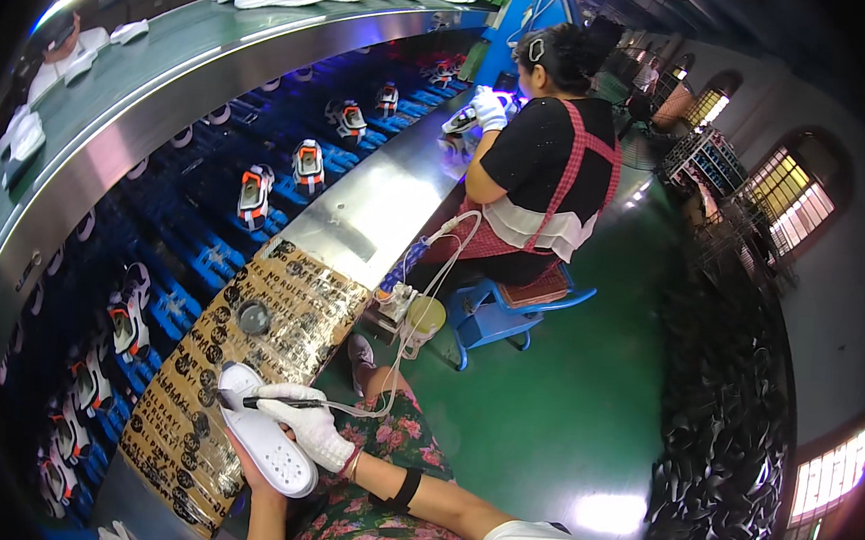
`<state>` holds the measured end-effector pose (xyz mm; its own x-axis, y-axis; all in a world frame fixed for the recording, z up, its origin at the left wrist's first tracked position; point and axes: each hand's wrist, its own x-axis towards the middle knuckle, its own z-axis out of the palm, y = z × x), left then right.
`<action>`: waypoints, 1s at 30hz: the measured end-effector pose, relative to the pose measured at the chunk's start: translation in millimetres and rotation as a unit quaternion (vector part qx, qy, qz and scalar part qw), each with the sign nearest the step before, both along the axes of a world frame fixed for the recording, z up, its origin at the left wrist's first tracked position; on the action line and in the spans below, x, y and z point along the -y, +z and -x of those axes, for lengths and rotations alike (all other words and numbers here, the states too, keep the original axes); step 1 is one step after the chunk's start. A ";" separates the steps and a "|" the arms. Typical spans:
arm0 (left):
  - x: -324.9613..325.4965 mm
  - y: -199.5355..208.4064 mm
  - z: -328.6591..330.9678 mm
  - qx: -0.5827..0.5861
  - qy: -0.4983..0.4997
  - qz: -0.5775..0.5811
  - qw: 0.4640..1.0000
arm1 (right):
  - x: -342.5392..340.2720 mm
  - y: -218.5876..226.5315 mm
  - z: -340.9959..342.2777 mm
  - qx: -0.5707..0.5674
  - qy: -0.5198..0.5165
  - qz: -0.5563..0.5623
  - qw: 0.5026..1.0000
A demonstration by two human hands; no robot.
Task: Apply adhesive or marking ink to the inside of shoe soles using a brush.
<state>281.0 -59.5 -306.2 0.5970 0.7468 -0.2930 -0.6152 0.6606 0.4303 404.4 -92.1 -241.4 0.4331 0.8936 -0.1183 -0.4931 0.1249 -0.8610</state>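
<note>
A white shoe sole (274,452) is held at seven o'clock in the frame, over the near edge of a work surface, the bare left hand (254,470) clamped on it from below. The gloved right hand (316,428) closes around a black pen-like tool (288,402) laid across the sole's far part. The sole looks light and springy, likely foam — firm enough to keep its shape, though pressing may dent it; its side edges offer the surest hold, and its smooth face might slip under a knit glove. Beneath stretches taped, printed cardboard (193,389), shiny and worn, with a dark round dish (253,317) at twelve o'clock from the sole. Unfinished shoes (254,197) line a rack between nine and ten; a co-worker (551,148) sits at one — green floor (532,418) below, barred windows (794,190) toward two.
</note>
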 end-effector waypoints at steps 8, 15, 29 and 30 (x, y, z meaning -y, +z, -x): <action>-2.6 -3.5 3.8 -0.017 0.027 0.017 0.999 | 2.9 3.2 0.1 -0.007 0.012 0.020 1.000; 2.6 0.6 1.7 0.008 0.024 0.010 1.000 | 6.5 13.9 0.3 0.007 -0.001 -0.028 1.000; 1.0 9.2 2.3 0.008 0.016 0.018 1.000 | 2.9 4.1 5.0 -0.019 -0.002 -0.002 1.000; 1.4 10.4 1.7 0.014 0.013 0.020 1.000 | 2.4 3.6 4.8 -0.015 -0.009 -0.013 1.000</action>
